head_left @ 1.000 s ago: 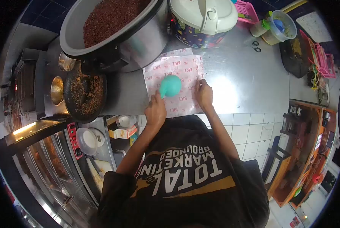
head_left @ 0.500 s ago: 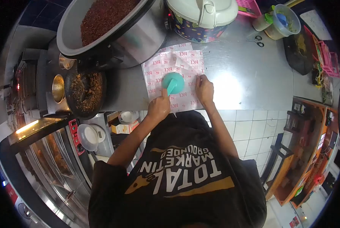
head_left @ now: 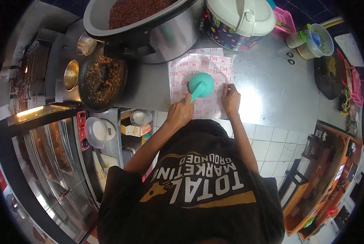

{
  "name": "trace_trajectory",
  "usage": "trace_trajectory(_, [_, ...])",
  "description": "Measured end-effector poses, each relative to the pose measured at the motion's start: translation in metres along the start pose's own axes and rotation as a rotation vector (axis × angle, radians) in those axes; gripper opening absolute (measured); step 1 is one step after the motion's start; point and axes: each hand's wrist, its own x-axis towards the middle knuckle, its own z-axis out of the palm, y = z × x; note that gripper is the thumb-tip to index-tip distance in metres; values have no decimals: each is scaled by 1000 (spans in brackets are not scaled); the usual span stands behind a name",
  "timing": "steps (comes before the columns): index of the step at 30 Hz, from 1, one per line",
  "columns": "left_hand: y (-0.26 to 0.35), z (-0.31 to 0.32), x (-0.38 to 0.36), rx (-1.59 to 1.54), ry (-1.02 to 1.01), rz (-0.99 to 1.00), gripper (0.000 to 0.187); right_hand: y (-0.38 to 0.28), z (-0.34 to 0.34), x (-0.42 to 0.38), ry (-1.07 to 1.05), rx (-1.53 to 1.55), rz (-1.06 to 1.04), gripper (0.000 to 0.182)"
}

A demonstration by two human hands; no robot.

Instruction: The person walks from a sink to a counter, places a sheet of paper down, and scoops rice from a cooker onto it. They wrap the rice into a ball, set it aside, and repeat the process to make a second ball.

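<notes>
My left hand (head_left: 180, 112) is closed around the handle of a teal scoop (head_left: 204, 82). The scoop's round bowl rests on or just over a sheet of white wrapping paper (head_left: 182, 89) printed in pink; what lies beneath the bowl is hidden. At the paper's right edge my right hand (head_left: 231, 101) has its fingers pinched together on the sheet. Behind the paper stands a big steel cooker (head_left: 170, 36) holding dark reddish-brown rice (head_left: 135, 11). A lidded white rice cooker (head_left: 235, 32) with a patterned body is beside it.
A stone mortar (head_left: 121, 87) with brown crumbly food sits left, near a metal bowl (head_left: 71, 75). On the steel counter (head_left: 267, 81) lie scissors (head_left: 288, 58), with a plastic tub (head_left: 318, 44) farther right. A glass display case (head_left: 52, 162) stands lower left.
The view has shifted, moving the counter scene rightward in the picture. A raised white flap of paper behind the scoop now lies flatter. Both hands keep their holds.
</notes>
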Motion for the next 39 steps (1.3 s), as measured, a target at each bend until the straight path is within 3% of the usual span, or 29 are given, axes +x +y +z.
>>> trace_trajectory(2, [-2, -9, 1, -139, 39, 13, 27, 2, 0, 1, -7, -5, -16, 26])
trace_trajectory(5, [-6, -29, -13, -755, 78, -374, 25, 5, -1, 2, -24, 12, -41, 24])
trace_trajectory(7, [-27, -44, -21, -1166, 188, -369, 22, 4, -5, -1, -52, 48, -62, 26])
trace_trajectory(10, [-65, -51, -32, -1438, 390, -564, 24, 2, -15, -6, -98, 124, -106, 30])
trace_trajectory(13, [-110, -58, -43, -1448, 351, -488, 34, 5, -18, -9, -133, 180, -148, 31])
trace_trajectory(14, [-122, -57, -47, -1552, 300, -450, 45, 6, -21, -10, -159, 175, -166, 32])
trace_trajectory(17, [-136, -59, -51, -1604, 144, -511, 47, 12, -29, -8, -211, 139, -279, 36])
trace_trajectory(18, [-135, -61, -51, -1505, 168, -555, 44, 12, -30, -9, -225, 124, -326, 37])
trace_trajectory(20, [-129, -62, -49, -1306, 210, -638, 39, 3, -39, -13, -255, 184, -193, 33])
trace_trajectory(23, [-126, -49, -43, -860, 307, -603, 29, -7, -50, -17, -301, 214, -126, 27])
trace_trajectory(24, [-128, -47, -42, -853, 330, -622, 28, -8, -52, -18, -316, 215, -125, 24])
trace_trajectory(27, [-139, -41, -37, -741, 368, -640, 26, -5, -62, -19, -284, -145, -582, 27])
trace_trajectory(29, [-147, -41, -35, -545, 363, -601, 28, 5, -63, -16, -335, -231, -685, 41])
trace_trajectory(32, [-146, -36, -28, 226, 450, -466, 29, 13, -70, -19, -381, -353, -856, 47])
trace_trajectory(33, [-141, -38, -26, 249, 405, -503, 29, 11, -75, -22, -392, -393, -916, 46])
trace_trajectory(35, [-134, -43, -23, 297, 314, -575, 30, 8, -81, -29, -471, -374, -906, 41])
trace_trajectory(39, [-148, -42, -23, 393, 355, -514, 27, 10, -84, -33, -538, -370, -905, 38])
